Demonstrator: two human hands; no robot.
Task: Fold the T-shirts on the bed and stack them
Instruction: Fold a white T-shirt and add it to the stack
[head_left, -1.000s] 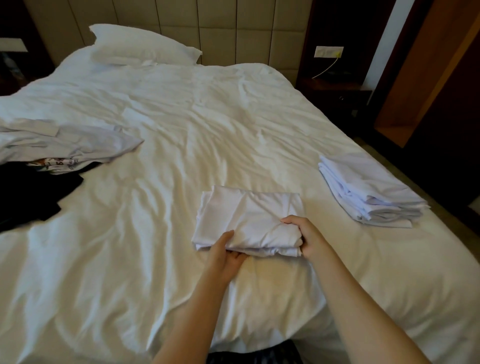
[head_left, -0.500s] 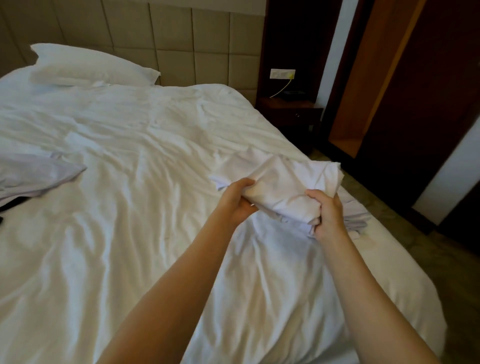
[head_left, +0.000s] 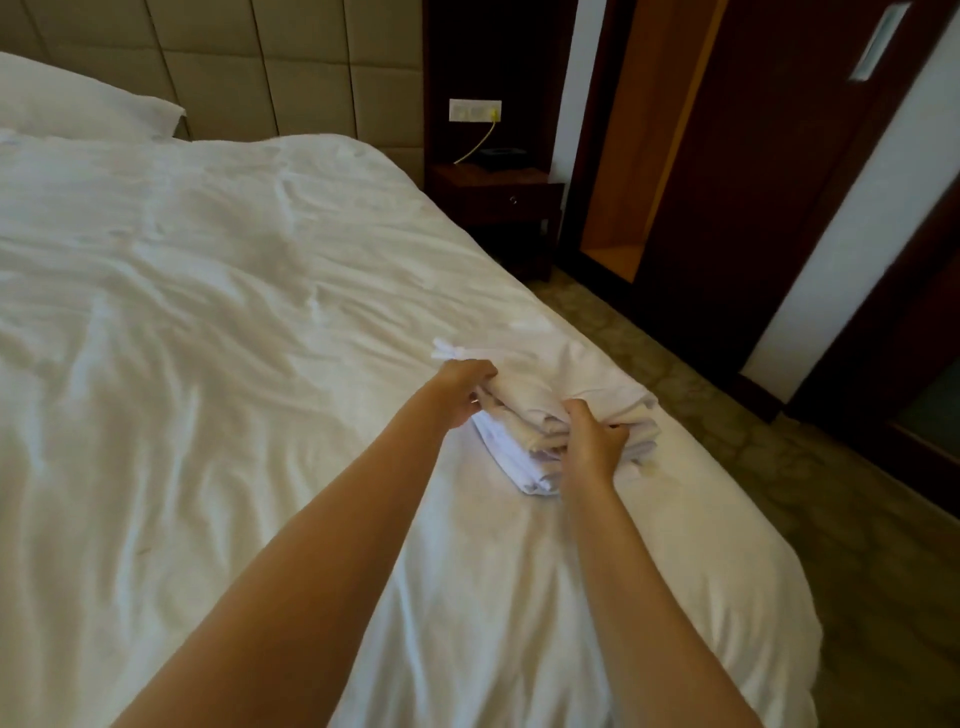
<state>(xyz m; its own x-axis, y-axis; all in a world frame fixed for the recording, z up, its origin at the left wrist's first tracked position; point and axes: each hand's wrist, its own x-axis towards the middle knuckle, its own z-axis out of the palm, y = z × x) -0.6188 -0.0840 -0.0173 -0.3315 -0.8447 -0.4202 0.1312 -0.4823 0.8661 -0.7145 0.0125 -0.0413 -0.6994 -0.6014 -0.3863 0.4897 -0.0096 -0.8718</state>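
Nightstand (head_left: 496, 200) beyond bed (head_left: 208, 312); left hand (head_left: 460, 389) and right hand (head_left: 592, 441) grip folded T-shirt (head_left: 550, 384) atop stack (head_left: 519, 467), fingers curled around its near edge.

bed (head_left: 208, 338) left: open sheet | right: bed edge near stack (head_left: 524, 467)

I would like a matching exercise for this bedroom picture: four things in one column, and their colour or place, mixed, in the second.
1 pillow
2 nightstand
3 folded T-shirt
4 cable

A yellow, at the wall socket
B gripped by left hand and right hand
C dark wood, beside the bed
D white, by the headboard

Pairs: 1-D, 2-C, 3-B, 4-A
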